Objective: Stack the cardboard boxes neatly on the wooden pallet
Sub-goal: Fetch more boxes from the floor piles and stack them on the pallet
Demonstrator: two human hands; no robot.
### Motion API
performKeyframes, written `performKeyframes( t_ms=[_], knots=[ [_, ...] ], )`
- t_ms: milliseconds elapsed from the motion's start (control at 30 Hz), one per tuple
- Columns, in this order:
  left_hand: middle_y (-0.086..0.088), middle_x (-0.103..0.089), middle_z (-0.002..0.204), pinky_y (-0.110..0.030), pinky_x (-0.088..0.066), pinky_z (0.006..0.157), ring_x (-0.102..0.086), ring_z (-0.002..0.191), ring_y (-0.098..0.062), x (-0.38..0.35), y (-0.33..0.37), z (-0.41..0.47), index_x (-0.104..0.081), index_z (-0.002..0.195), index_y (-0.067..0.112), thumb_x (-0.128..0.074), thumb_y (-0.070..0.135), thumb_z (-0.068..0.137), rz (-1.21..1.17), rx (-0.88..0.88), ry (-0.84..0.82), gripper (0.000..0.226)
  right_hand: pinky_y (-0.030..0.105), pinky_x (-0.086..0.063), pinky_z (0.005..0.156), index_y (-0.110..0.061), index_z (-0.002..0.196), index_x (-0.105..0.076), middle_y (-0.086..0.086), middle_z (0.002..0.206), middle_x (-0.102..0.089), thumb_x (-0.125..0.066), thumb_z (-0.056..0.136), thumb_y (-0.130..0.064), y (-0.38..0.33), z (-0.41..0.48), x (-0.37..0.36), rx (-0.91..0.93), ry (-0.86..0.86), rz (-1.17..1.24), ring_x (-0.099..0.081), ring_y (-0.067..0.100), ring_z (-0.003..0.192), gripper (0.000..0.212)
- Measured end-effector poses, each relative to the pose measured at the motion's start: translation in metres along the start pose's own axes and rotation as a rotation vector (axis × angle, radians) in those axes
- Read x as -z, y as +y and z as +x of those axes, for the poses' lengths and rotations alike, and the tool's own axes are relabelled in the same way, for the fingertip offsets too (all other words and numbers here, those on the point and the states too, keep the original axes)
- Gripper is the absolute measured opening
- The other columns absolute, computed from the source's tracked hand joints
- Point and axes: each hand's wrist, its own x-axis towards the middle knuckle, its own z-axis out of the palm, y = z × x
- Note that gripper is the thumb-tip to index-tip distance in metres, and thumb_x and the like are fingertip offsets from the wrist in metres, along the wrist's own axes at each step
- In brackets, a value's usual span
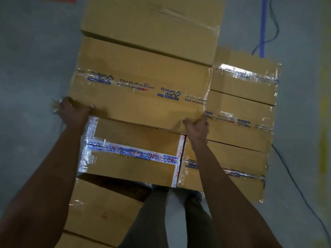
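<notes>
Floor (35, 59), grey, fills both sides of frame. Stack of cardboard boxes runs down the middle.

- Printed-tape box (139, 86), centre frame, the largest face in view. Its near edge overlaps the white-taped box (136, 167) below it; lifted or resting, cannot tell.
- Plain box (152, 24), top centre, just behind it.
- Right-side boxes (245, 93), several, set lower, glossy tape across their tops.
- Lower-left box (100, 208), beside the person's trousers (154, 221).
- Left hand (71, 111) grips the printed-tape box's near left corner, fingers curled round the edge.
- Right hand (197, 126) grips the near right corner, thumb on top.
- Cable (295, 185) trails along the right floor; blue line (263, 27) at upper right.
</notes>
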Motion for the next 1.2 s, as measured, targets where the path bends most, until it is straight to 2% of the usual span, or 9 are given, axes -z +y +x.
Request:
performKeyframes(
  t_ms=[133,333,467,633,700,800,933,1067,1200],
  knots=[
    [-0.011,-0.062,0.129,-0.048,-0.050,0.101,-0.058,0.120,-0.036,-0.006,0.001,0.006,-0.061,0.123,0.015,-0.085,0.053,0.052,0.023,0.003,0.017,0.085,0.065,-0.026,0.105,-0.024,0.159,-0.016,0.007,0.156,-0.032,-0.071,0.081,-0.054,-0.001,0.001,-0.010,-0.014,0.063,-0.078,-0.029,0.033,0.142,0.099],
    [-0.016,-0.062,0.132,-0.052,-0.046,0.105,-0.056,0.124,-0.040,-0.025,0.064,0.052,-0.060,0.128,0.014,-0.071,0.056,0.071,0.199,-0.065,0.029,0.072,0.063,-0.020,0.110,-0.016,0.157,-0.022,0.011,0.162,-0.021,-0.064,0.086,-0.058,-0.051,0.048,-0.025,0.263,0.234,-0.156,-0.018,0.029,0.148,0.093],
    [-0.013,-0.033,0.160,-0.050,-0.018,0.123,-0.032,0.147,-0.036,-0.059,0.133,0.106,-0.031,0.154,0.011,-0.053,0.045,0.097,0.135,-0.158,-0.087,0.070,0.057,-0.016,0.115,-0.016,0.159,-0.020,0.007,0.166,-0.018,-0.064,0.089,-0.054,-0.104,0.107,-0.020,0.328,0.252,-0.032,-0.017,0.027,0.151,0.092],
    [-0.007,-0.008,0.170,-0.034,-0.030,0.119,-0.023,0.151,-0.025,-0.071,0.167,0.162,-0.002,0.163,0.018,-0.063,0.024,0.096,-0.190,-0.146,-0.143,0.091,0.053,-0.025,0.118,-0.027,0.158,-0.021,0.002,0.165,-0.021,-0.077,0.077,-0.055,-0.132,0.164,-0.010,0.307,0.107,0.183,-0.025,0.026,0.150,0.103],
    [-0.005,-0.022,0.166,-0.031,-0.041,0.104,-0.035,0.143,-0.023,-0.073,0.164,0.170,-0.012,0.162,0.028,-0.062,0.016,0.094,-0.225,-0.186,-0.178,0.086,0.054,-0.037,0.114,-0.035,0.146,-0.036,-0.002,0.149,-0.047,-0.082,0.055,-0.059,-0.124,0.186,-0.009,0.279,0.062,0.321,-0.048,0.024,0.135,0.106],
    [0.004,-0.049,0.144,-0.031,-0.048,0.091,-0.053,0.125,-0.021,-0.080,0.159,0.173,-0.039,0.148,0.032,-0.061,0.016,0.085,-0.263,-0.245,-0.156,0.069,0.052,-0.040,0.112,-0.043,0.146,-0.031,-0.011,0.145,-0.053,-0.080,0.042,-0.061,-0.102,0.220,-0.016,0.268,0.017,0.349,-0.054,0.018,0.131,0.116],
    [0.007,-0.050,0.146,-0.039,-0.036,0.114,-0.050,0.133,-0.018,-0.080,0.147,0.171,-0.043,0.144,0.029,-0.066,0.037,0.081,-0.138,-0.326,-0.016,0.067,0.053,-0.037,0.114,-0.037,0.151,-0.028,-0.008,0.152,-0.045,-0.080,0.045,-0.061,-0.102,0.211,-0.017,0.293,0.060,0.343,-0.048,0.017,0.138,0.121],
    [-0.001,-0.055,0.144,-0.032,-0.041,0.110,-0.053,0.132,-0.019,-0.078,0.138,0.173,-0.048,0.144,0.019,-0.072,0.038,0.082,-0.172,-0.386,-0.024,0.069,0.045,-0.036,0.117,-0.026,0.160,-0.022,-0.002,0.156,-0.039,-0.082,0.066,-0.040,-0.110,0.185,-0.010,0.312,0.081,0.321,-0.041,0.019,0.142,0.113],
    [0.002,-0.061,0.139,-0.024,-0.043,0.105,-0.057,0.127,-0.014,-0.077,0.140,0.173,-0.054,0.142,0.021,-0.074,0.041,0.086,-0.224,-0.358,-0.025,0.062,0.044,-0.034,0.117,-0.017,0.161,-0.021,0.008,0.157,-0.038,-0.076,0.081,-0.044,-0.109,0.186,-0.012,0.379,0.149,0.244,-0.038,0.023,0.144,0.101]
  ],
)
